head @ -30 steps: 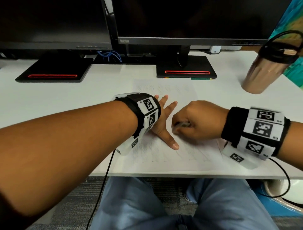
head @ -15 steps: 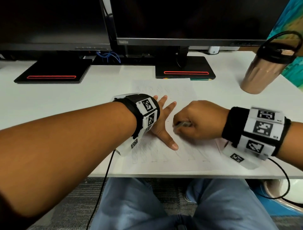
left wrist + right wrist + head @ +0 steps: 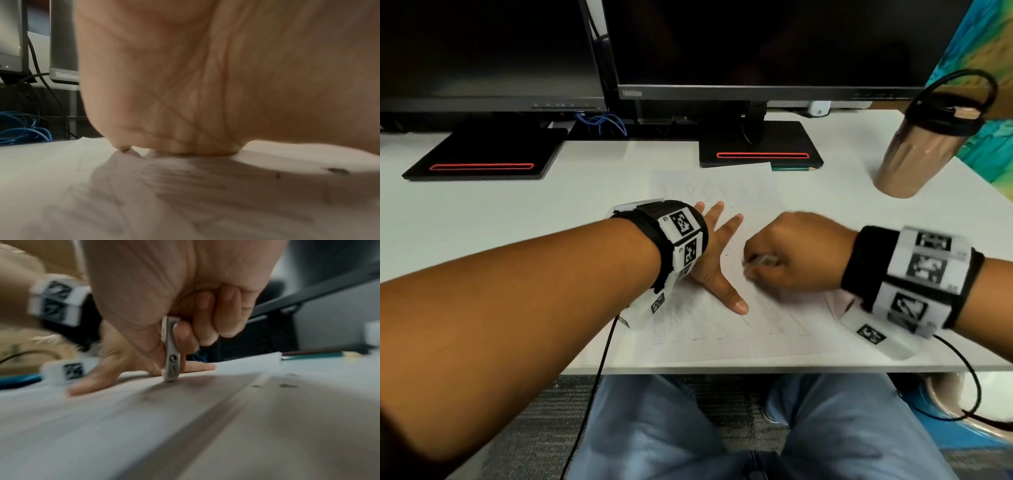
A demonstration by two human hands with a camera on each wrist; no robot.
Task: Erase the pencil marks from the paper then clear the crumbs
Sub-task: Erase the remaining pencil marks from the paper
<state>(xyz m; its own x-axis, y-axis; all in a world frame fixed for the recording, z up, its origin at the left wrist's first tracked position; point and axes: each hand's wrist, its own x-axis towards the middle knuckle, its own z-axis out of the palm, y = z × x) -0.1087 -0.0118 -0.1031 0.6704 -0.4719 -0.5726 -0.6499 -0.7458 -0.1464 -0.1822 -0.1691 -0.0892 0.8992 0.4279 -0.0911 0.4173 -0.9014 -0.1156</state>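
A white sheet of paper (image 3: 722, 329) with faint pencil marks lies on the white desk (image 3: 517, 219). My left hand (image 3: 717, 253) lies flat on it with fingers spread, pressing it down; the left wrist view shows the palm (image 3: 185, 97) resting on the paper (image 3: 102, 203). My right hand (image 3: 791, 253) is curled round a grey-white eraser (image 3: 171, 353), which stands on edge with its lower end touching the paper (image 3: 123, 426), just right of the left thumb. The right hand is motion-blurred. Dark crumbs (image 3: 287, 385) lie on the sheet.
Two black monitors stand at the back on bases with red stripes (image 3: 482, 167) (image 3: 762, 155). A copper tumbler (image 3: 917, 154) with a black lid stands at the right rear. A green pencil (image 3: 792, 168) lies by the right base. The desk's front edge (image 3: 722, 370) is just below the paper.
My right hand with the eraser has shifted slightly over the paper and is now blurred. My left hand stays pressed flat in the same place.
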